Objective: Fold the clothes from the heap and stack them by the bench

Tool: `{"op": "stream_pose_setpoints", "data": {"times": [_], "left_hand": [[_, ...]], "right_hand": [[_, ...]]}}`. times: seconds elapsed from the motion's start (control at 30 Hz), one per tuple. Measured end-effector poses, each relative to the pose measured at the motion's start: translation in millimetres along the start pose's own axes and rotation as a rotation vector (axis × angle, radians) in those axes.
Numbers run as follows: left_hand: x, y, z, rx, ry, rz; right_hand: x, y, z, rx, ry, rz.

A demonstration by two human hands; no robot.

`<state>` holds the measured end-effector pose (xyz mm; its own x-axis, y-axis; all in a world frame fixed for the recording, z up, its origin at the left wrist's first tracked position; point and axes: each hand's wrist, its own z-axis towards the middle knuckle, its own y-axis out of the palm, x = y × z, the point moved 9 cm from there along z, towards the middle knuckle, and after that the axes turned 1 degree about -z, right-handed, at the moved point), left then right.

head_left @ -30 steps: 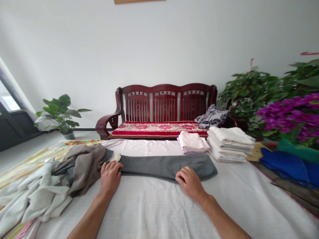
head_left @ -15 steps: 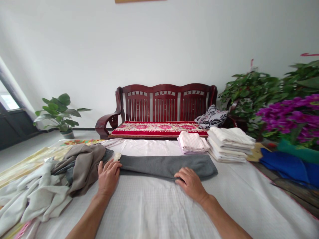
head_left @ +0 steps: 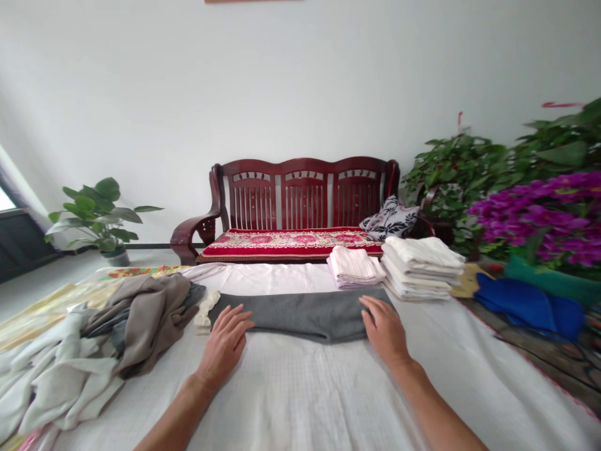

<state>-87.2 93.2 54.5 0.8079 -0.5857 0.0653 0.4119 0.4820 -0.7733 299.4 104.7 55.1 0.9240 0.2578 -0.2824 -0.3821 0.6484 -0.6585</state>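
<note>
A long folded grey cloth [head_left: 300,314] lies across the white sheet [head_left: 300,388] in front of me. My left hand [head_left: 225,344] rests flat near the cloth's left end, fingers stretched and apart, fingertips touching its near edge. My right hand [head_left: 385,329] lies flat on the cloth's right end, fingers extended. Neither hand holds anything. A small cream lace piece [head_left: 205,310] lies just left of the cloth.
A heap of unfolded brown, grey and pale clothes [head_left: 107,338] lies at the left. Folded stacks, pink-striped [head_left: 352,266] and cream [head_left: 422,268], sit at the back right. Beyond are a red wooden bench [head_left: 300,210], potted plants [head_left: 101,216], purple flowers [head_left: 544,216] and a blue cloth [head_left: 530,307].
My right hand has slid right along the grey cloth to its right end. My left hand has shifted right onto the near edge, fingers spread. The view has turned slightly to the right.
</note>
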Motion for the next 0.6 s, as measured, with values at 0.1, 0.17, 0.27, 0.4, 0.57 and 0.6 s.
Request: {"op": "stream_pose_setpoints", "data": {"times": [0.1, 0.17, 0.27, 0.4, 0.57, 0.6], "left_hand": [[37, 13.4, 8, -0.053, 0.108, -0.141], [60, 20.9, 13, -0.079, 0.157, -0.217], [94, 31.4, 23, -0.108, 0.213, -0.312], [137, 51.0, 43, -0.158, 0.247, -0.361], [159, 82.6, 67, -0.208, 0.118, -0.282], [159, 88.2, 69, -0.220, 0.093, -0.268]], "right_hand": [[34, -19, -1, 0.050, 0.268, -0.247], [54, -22, -4, -0.034, 0.436, -0.331], [75, -18, -12, -0.156, 0.586, -0.283], [91, -11, -17, -0.132, 0.665, -0.154], [109, 2, -21, -0.096, 0.724, 0.032], [113, 4, -22, -0.067, 0.737, 0.101]]}}
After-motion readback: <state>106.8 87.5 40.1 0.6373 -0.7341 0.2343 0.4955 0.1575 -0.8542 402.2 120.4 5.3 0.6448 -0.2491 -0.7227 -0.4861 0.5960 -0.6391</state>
